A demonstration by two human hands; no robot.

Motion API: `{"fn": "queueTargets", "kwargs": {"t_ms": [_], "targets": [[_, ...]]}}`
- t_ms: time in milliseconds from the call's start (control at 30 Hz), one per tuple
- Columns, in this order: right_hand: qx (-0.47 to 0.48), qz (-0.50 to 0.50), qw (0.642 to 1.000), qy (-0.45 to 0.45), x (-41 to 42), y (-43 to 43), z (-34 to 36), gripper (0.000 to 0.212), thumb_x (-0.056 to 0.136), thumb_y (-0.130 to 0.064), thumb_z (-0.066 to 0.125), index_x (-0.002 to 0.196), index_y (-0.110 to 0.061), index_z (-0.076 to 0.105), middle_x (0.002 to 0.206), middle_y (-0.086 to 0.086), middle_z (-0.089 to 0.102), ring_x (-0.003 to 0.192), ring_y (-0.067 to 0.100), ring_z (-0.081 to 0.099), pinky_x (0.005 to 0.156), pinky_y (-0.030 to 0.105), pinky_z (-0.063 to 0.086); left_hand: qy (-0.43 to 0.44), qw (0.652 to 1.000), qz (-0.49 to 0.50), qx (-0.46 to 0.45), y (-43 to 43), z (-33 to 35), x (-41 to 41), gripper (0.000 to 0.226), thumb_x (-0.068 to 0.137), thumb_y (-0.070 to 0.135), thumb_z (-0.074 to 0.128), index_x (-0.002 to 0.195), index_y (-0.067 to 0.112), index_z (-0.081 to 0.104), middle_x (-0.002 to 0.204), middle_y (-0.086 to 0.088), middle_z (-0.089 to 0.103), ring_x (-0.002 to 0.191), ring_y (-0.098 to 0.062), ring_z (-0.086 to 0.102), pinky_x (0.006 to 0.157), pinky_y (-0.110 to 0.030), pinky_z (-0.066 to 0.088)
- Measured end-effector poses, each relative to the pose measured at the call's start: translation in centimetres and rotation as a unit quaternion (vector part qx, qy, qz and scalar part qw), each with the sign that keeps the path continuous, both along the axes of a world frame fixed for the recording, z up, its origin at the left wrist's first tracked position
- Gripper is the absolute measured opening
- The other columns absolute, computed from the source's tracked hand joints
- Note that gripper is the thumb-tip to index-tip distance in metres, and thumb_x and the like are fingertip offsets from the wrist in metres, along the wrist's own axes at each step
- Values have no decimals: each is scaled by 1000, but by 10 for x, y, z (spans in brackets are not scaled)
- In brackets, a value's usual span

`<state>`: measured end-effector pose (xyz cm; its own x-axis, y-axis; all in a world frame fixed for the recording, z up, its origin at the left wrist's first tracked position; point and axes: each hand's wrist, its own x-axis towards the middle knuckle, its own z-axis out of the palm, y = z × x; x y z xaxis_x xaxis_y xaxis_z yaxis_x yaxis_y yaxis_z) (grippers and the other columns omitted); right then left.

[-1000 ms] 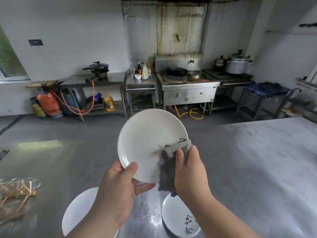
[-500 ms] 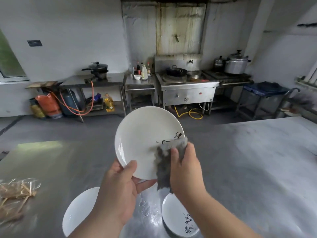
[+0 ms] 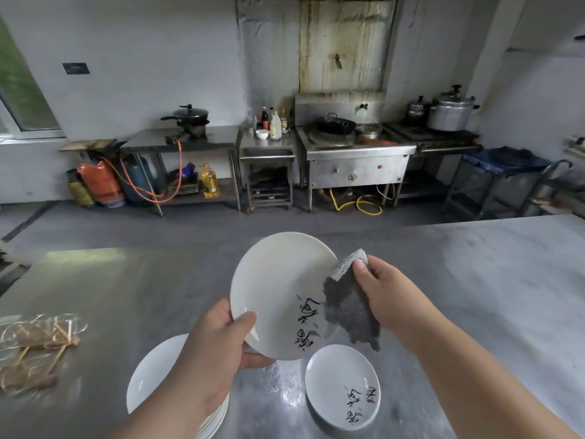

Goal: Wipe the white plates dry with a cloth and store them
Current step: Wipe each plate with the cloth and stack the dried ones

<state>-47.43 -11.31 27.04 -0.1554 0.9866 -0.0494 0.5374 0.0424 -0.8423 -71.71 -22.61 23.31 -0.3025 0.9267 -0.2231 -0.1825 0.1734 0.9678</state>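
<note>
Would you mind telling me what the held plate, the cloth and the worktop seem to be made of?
The held plate: probably glazed ceramic; smooth glossy white with black brushed characters. The cloth: grey fabric, likely microfibre; fuzzy nap, drapes limply. The worktop: apparently stainless steel; brushed sheen with reflections.

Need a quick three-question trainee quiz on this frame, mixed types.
1. True or false: the left hand grips the raised plate at its rim.
2. The right hand holds: A) a grey cloth; B) a lid; C) nothing.
3. How many plates rest singly, unstacked, on the steel table?
Key: 1 true; 2 A; 3 one, the lettered plate.
</note>
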Motion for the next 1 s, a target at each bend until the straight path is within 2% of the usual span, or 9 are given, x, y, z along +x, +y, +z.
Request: {"fn": "queueTargets", "kwargs": {"t_ms": [167, 267, 367, 467, 567, 667, 733, 867, 1000], "targets": [[-102, -7, 976, 194, -18, -6, -13, 34, 106, -49, 44, 103, -30, 72, 99, 10, 78, 91, 33, 77, 81, 54, 64, 167, 986, 9, -26, 2, 1, 2, 22, 108, 15, 50, 104, 28, 67, 97, -2, 79, 80, -26, 79, 66, -45, 66], [-66, -24, 974, 213, -23, -12, -20, 47, 93, -62, 42, 106, -26, 69, 101, 11, 75, 105, 44, 70, 97, 65, 55, 411, 909, -23, -63, 2, 1, 1, 27, 109, 34, 40, 90, 25, 57, 74, 5, 77, 61, -10, 71, 60, -36, 58], [-36, -31, 965, 258, -24, -16, -20, 58, 88, -69, 42, 105, -19, 66, 108, 21, 70, 110, 50, 63, 98, 72, 50, 494, 866, -40, -65, 0, -2, 1, 39, 111, 37, 34, 79, 25, 53, 64, 19, 71, 60, 1, 63, 56, -25, 42], [-17, -25, 935, 353, -18, -16, -15, 48, 97, -57, 46, 102, -16, 70, 104, 21, 72, 100, 46, 68, 92, 76, 52, 365, 930, -43, -1, 0, -5, 4, 39, 113, 22, 40, 82, 23, 64, 75, 10, 75, 57, -5, 62, 55, -20, 46], [-14, -4, 900, 435, -10, -15, -13, 42, 101, -38, 46, 105, -9, 75, 104, 21, 72, 90, 40, 66, 76, 69, 56, 57, 994, -14, 88, 2, -3, 4, 39, 108, -7, 34, 120, 10, 66, 113, -12, 78, 90, -24, 73, 72, -29, 59], [-7, 35, 877, 478, -6, -19, -13, 41, 95, -39, 53, 100, -5, 74, 116, 21, 70, 88, 42, 65, 62, 68, 53, -217, 963, -6, 159, 3, 8, 0, 39, 105, 16, 39, 133, 2, 61, 128, -20, 72, 113, -30, 72, 88, -35, 62], [5, 58, 873, 484, -6, -23, -14, 36, 90, -38, 56, 89, -5, 70, 124, 19, 70, 96, 37, 67, 60, 57, 58, -257, 951, 13, 173, 4, 18, -1, 44, 99, 30, 57, 131, 2, 65, 123, -18, 74, 105, -22, 74, 80, -31, 63], [29, 82, 897, 434, -6, -30, -15, 33, 86, -36, 58, 83, -7, 71, 125, 14, 72, 102, 22, 63, 73, 25, 58, -236, 961, 6, 146, 5, 33, -1, 54, 83, 16, 66, 136, 22, 61, 121, -6, 77, 94, -15, 77, 67, -27, 62], [70, 71, 945, 311, -6, -37, -5, 26, 101, -37, 57, 103, -24, 79, 129, -6, 73, 110, 10, 69, 82, 23, 58, -261, 958, -23, 117, 4, 38, -3, 53, 85, 10, 62, 138, 16, 66, 122, -9, 77, 96, -19, 77, 70, -30, 64]]}}
